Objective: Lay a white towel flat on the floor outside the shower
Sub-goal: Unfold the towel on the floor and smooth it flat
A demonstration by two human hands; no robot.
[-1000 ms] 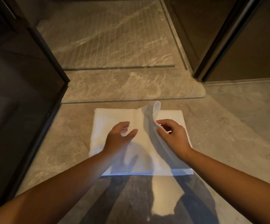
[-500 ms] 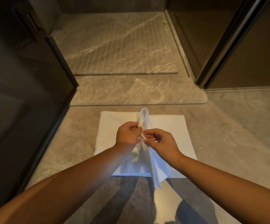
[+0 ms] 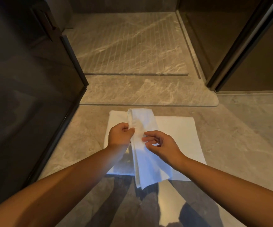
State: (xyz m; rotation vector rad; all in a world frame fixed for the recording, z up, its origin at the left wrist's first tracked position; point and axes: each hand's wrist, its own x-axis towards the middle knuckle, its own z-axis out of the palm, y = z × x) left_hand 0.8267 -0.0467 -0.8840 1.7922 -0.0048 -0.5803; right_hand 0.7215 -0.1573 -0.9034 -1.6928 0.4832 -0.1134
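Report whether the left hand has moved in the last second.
Yes. The left hand has come up off the flat towel and now grips its lifted fold, sitting slightly nearer the shower threshold than before.

My forearms are bare, stretched forward and converging. My left hand (image 3: 122, 134) has its fingers curled, gripping a raised fold of the towel (image 3: 150, 167). My right hand (image 3: 162, 144), just beside it, pinches the same fold with thumb and forefinger.
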